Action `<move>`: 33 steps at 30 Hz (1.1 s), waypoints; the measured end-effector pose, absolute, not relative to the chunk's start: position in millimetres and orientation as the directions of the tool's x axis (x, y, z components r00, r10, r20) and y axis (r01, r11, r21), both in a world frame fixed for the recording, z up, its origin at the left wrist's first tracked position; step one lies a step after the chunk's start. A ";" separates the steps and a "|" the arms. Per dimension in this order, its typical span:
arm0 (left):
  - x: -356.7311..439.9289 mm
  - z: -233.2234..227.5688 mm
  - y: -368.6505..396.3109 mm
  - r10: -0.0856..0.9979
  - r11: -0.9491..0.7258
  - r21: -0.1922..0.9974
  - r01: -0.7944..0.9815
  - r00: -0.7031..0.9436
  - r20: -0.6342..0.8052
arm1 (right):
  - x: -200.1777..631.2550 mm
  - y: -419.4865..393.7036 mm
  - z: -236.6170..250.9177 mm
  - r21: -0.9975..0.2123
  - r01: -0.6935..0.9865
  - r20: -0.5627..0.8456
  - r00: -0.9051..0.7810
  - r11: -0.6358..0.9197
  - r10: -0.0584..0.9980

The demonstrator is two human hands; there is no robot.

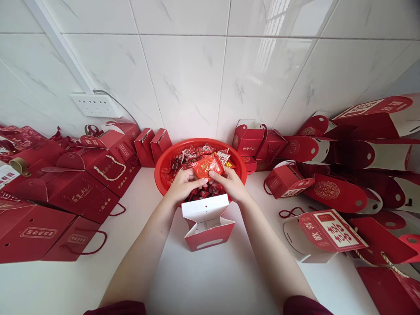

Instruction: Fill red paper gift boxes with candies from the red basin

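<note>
While both hands [208, 181] are pinching a light, crinkly red foil packet [207, 167] by its edges, I'm hovering over the open red cardboard box [207, 223].

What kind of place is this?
Probably a home or small workshop counter for packing gift boxes: a white tiled wall, red gift boxes piled both sides, and a red basket of wrapped sweets.

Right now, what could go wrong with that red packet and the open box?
Both hands, left hand and right hand, pinch the red packet over the red basket, not over the open box. A loose grip might drop it back among the sweets. The light box could tip if bumped.
</note>
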State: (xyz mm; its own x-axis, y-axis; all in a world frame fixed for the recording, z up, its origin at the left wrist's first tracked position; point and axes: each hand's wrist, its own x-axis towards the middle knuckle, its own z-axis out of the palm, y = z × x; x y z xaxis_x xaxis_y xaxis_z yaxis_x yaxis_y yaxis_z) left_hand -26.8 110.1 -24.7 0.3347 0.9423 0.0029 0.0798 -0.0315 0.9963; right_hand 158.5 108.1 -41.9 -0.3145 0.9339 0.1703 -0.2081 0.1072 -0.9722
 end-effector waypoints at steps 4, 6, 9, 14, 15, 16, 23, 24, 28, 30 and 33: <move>-27.1 -25.0 109.9 0.934 -0.003 0.998 0.067 0.357 -0.022 | 158.3 105.7 -37.9 -0.961 -0.255 0.202 -0.371 0.110 0.906; -26.9 -25.0 110.2 0.933 -0.017 0.997 0.080 0.359 -0.013 | 158.9 105.8 -37.2 -0.958 -0.257 0.218 -0.373 0.125 0.902; -26.0 -24.7 110.4 0.938 -0.055 0.994 0.095 0.345 0.019 | 160.3 108.4 -39.2 -0.959 -0.243 0.219 -0.318 0.144 0.922; -24.2 -24.8 110.7 0.926 -0.082 0.995 0.061 0.373 0.053 | 159.8 112.6 -45.2 -0.957 -0.243 0.219 -0.258 0.156 0.941; -24.0 -25.0 110.7 0.925 -0.082 0.994 0.066 0.377 0.051 | 159.3 112.8 -45.8 -0.955 -0.251 0.223 -0.255 0.159 0.941; -23.9 -25.2 110.7 0.926 -0.083 0.994 0.075 0.373 0.049 | 158.8 112.7 -46.1 -0.954 -0.254 0.224 -0.249 0.159 0.942; -24.7 -22.9 108.8 0.939 -0.071 0.997 0.034 0.340 0.055 | 159.5 111.6 -43.4 -0.957 -0.245 0.208 -0.204 0.156 0.957; -24.9 -22.5 108.5 0.940 -0.066 0.998 0.024 0.337 0.054 | 159.8 111.8 -43.1 -0.954 -0.251 0.214 -0.195 0.162 0.957; -25.6 -22.8 108.4 0.947 -0.070 0.997 0.033 0.316 0.056 | 160.2 112.8 -43.2 -0.954 -0.239 0.231 -0.192 0.183 0.954; -25.8 -23.7 109.0 0.950 -0.070 0.996 0.055 0.308 0.050 | 160.1 113.2 -43.9 -0.956 -0.227 0.230 -0.190 0.186 0.954; -25.3 -24.7 110.3 0.950 -0.060 0.996 0.069 0.311 0.036 | 160.3 113.4 -44.8 -0.956 -0.216 0.239 -0.174 0.200 0.955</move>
State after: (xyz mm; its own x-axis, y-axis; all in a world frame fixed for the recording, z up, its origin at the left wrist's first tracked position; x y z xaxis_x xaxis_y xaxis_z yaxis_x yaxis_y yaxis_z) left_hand -25.3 110.3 -24.7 0.3114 0.9496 0.0359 0.0691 -0.0603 0.9958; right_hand 160.3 113.4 -44.8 -0.1738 0.9554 0.2389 -0.2156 0.1998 -0.9558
